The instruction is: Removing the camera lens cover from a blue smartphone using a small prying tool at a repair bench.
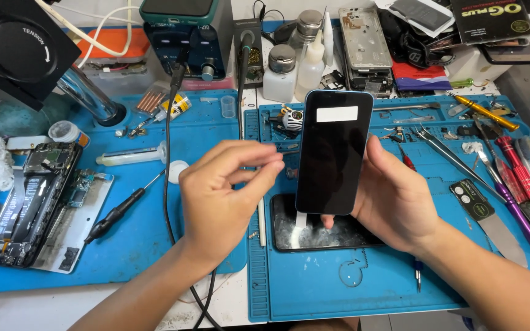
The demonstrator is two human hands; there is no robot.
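Observation:
My right hand [394, 199] holds a smartphone [334, 150] upright by its right edge, black screen toward me, with a white sticker near its top. Beside the phone's left edge, my left hand [222, 196] has its fingertips pinched together; whether they grip anything is too small to tell. Under the phone, flat on the blue work mat [338, 282], lies a cracked black glass panel [314, 233]. A thin white stick [262, 220] rests on the mat just left of the panel.
An opened phone with exposed boards [32, 202] lies at the left on a second blue mat [136, 245]. A black screwdriver [118, 211], a syringe [133, 156] and a black cable [168, 171] are nearby. Tweezers, screwdrivers and pry tools [510, 178] crowd the right. Bottles [283, 73] stand behind.

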